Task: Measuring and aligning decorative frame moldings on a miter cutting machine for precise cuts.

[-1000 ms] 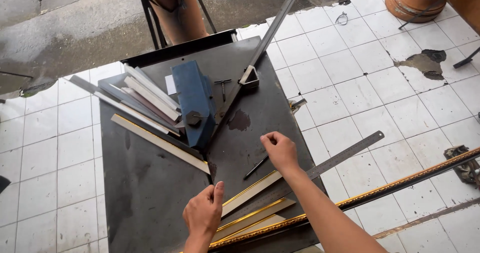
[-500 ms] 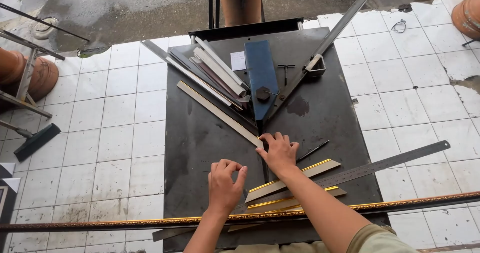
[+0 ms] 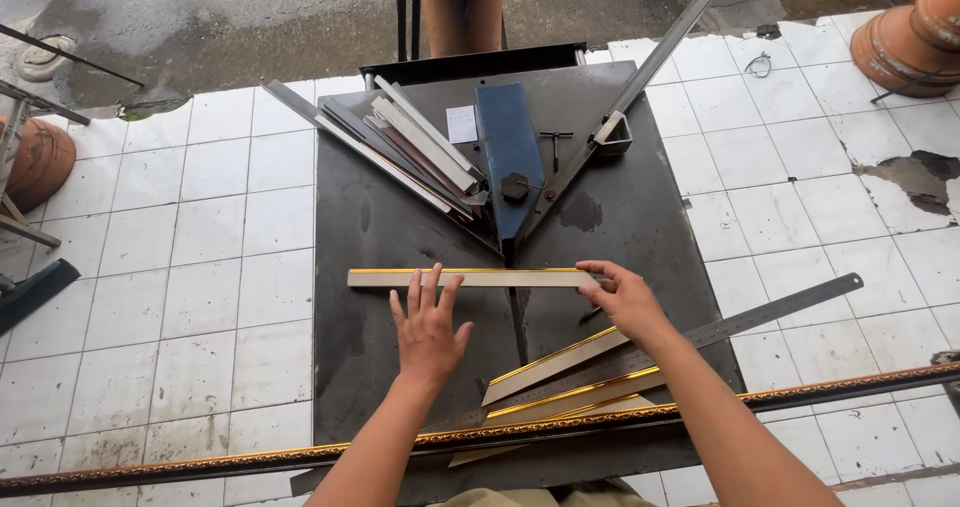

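Observation:
A pale frame moulding strip with a gold edge (image 3: 500, 278) lies crosswise on the dark metal work table (image 3: 380, 367), just in front of the blue cutter head (image 3: 508, 157). My left hand (image 3: 428, 327) lies flat with spread fingers, its fingertips on the strip's left half. My right hand (image 3: 625, 297) grips the strip's right end. Several cut gold-edged strips (image 3: 560, 372) lie near my right forearm. A steel ruler (image 3: 770, 312) sticks out past the table's right edge.
A bundle of moulding pieces (image 3: 410, 152) leans along the left fence. A long ornate gold moulding (image 3: 850, 387) crosses the near edge. Clay pots (image 3: 905, 32) stand at the far right on the white tiled floor, another pot (image 3: 40, 162) at left. A person's legs (image 3: 460, 7) stand behind the table.
The strip, which lay at a slant, has been turned crosswise and now lies straight in front of the cutter head. Both hands have moved onto it. The view has shifted slightly.

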